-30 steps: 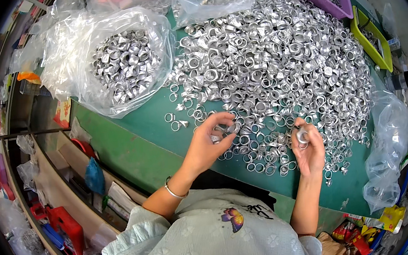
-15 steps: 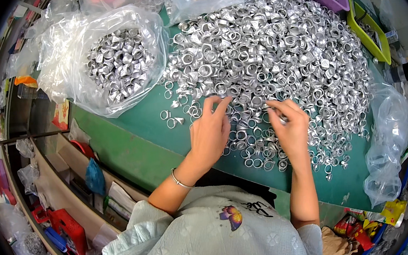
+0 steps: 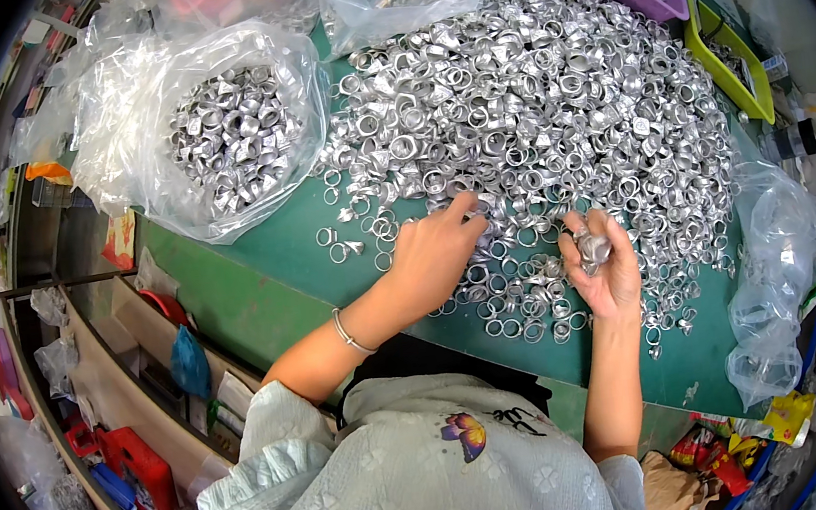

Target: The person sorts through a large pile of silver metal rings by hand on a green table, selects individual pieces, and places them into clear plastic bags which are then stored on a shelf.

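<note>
Silver rings (image 3: 552, 108), seen from my head, lie heaped across the green table (image 3: 303, 257). Half-curled, my left hand (image 3: 433, 254) is at the heap's near edge; whether it grips any, I cannot tell. My right hand (image 3: 614, 277), palm up, curls around a ring cluster (image 3: 594, 252).

L hand (image 3: 438, 247) is in front of the chest (image 3: 407, 467), palm down, fingers bent; R hand (image 3: 606, 258) is front-R of it, palm up w/ fingers curled in.

Bright, edges bent, perhaps soft
</note>
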{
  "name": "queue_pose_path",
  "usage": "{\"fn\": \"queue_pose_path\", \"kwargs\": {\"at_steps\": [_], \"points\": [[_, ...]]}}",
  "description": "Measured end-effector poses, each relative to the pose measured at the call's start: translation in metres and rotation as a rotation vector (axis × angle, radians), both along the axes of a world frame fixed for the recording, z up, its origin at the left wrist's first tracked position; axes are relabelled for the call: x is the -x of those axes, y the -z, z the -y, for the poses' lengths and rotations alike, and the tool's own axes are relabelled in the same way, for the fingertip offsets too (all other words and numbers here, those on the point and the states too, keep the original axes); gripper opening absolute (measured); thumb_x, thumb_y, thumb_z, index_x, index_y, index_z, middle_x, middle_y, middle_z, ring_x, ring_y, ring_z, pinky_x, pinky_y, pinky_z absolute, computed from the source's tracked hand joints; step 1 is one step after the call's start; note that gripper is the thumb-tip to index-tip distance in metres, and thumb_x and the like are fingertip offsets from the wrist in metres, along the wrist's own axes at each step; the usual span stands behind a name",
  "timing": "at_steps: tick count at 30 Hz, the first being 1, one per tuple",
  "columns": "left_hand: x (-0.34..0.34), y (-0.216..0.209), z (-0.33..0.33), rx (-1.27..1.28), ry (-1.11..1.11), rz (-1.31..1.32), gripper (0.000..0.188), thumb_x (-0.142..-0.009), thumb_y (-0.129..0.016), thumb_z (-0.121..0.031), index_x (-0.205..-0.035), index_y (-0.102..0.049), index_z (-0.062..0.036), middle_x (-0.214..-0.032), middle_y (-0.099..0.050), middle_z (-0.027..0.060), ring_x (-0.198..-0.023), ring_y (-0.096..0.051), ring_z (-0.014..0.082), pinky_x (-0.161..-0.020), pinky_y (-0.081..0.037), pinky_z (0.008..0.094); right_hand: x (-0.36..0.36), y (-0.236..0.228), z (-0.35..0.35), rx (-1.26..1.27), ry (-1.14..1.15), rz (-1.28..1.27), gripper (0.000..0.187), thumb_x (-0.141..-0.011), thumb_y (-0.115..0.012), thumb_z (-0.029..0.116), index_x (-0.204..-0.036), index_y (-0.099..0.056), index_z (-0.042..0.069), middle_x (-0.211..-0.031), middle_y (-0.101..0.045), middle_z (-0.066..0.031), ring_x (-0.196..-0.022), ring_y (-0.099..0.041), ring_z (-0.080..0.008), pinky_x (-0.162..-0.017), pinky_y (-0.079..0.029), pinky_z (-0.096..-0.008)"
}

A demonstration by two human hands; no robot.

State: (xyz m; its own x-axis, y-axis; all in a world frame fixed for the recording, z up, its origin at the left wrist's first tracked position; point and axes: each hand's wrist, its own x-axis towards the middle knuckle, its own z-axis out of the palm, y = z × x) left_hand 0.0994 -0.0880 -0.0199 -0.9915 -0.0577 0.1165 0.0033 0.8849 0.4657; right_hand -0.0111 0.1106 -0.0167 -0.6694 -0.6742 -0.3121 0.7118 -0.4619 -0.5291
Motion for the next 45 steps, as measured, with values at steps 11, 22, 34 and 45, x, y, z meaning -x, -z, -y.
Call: {"fn": "queue_pose_path", "kwargs": {"at_steps": [11, 22, 34, 45], "points": [[0.005, 0.003, 0.000, -0.024, -0.050, -0.127, 0.015, -0.076, -0.061, -0.005, -0.091, -0.060, -0.0070, -0.098, -0.060, 0.0069, -0.068, -0.062, 0.0253, -0.052, -0.048, 0.0350, 0.019, 0.009, 0.039, -0.905, 0.035, -0.990, 0.016, -0.079, -0.066, 0.003, -0.095, -0.064, 0.001, -0.066, -0.055, 0.0018, -0.041, -0.045, -0.0062, -0.039, -0.031, -0.0190], [-0.009, -0.012, 0.020, -1.958, -0.290, 0.096, 0.020, -0.083, -0.044, -0.007, -0.099, -0.053, 0.0018, -0.083, -0.058, 0.0119, -0.045, -0.039, 0.0088, -0.037, -0.028, 0.0199, 0.007, 0.001, 0.046, -1.132, 0.183, -1.443, 0.018, -0.073, -0.070, 0.008, -0.089, -0.064, 0.004, -0.069, -0.056, -0.0072, -0.050, -0.054, -0.0235, -0.049, -0.044, -0.0316], [0.011, -0.015, -0.012, -1.503, -0.294, 0.204, 0.024, -0.089, -0.056, -0.019, -0.102, -0.061, 0.0016, -0.063, -0.050, -0.0012, -0.045, -0.040, 0.0029, -0.038, -0.029, 0.0170, -0.010, -0.028, 0.035, -0.735, -0.115, -0.648, 0.024, -0.073, -0.069, 0.004, -0.096, -0.065, 0.001, -0.070, -0.052, -0.0013, -0.061, -0.049, -0.0086, -0.054, -0.039, -0.0241], [0.007, -0.022, -0.021, -1.226, -0.208, 0.179, 0.020, -0.082, -0.066, -0.014, -0.093, -0.064, 0.0017, -0.065, -0.057, -0.0002, -0.051, -0.043, 0.0021, -0.045, -0.033, 0.0190, -0.033, -0.027, 0.022, -0.865, 0.213, -1.285, 0.014, -0.073, -0.065, -0.004, -0.087, -0.065, -0.001, -0.070, -0.056, -0.0068, -0.062, -0.053, -0.0125, -0.057, -0.042, -0.0228]]}}
